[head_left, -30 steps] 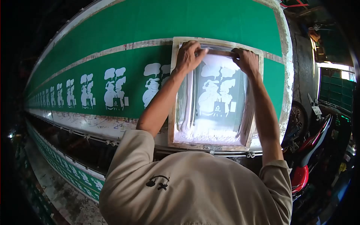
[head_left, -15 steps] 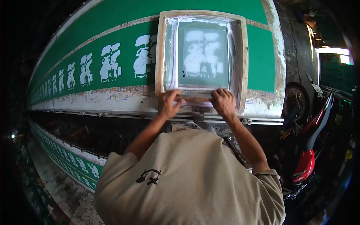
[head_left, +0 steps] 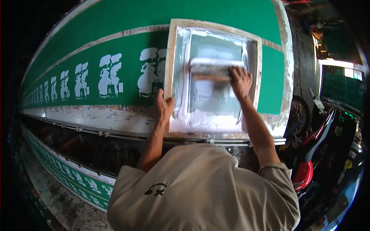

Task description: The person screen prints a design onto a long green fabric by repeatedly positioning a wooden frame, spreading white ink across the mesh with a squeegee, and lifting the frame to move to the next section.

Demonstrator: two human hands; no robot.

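A wooden-framed printing screen lies on the green material at the right end of the long table, with pale ink smeared on its mesh and pooled along its near side. My right hand grips the right end of a squeegee, which rests across the upper middle of the mesh and is slightly blurred. At the frame's near left side, my left hand is closed on the wooden edge, thumb upward; its fingers are partly hidden. The squeegee covers part of the figure pattern in the mesh.
White figure prints run in a row leftward along the green material. A metal rail follows the table's near edge. A second printed table is at the lower left. A red motorcycle stands at the right.
The squeegee has moved from the screen's near side to its upper middle, with my right hand on it. My left hand has left the squeegee and taken hold of the frame's left side.
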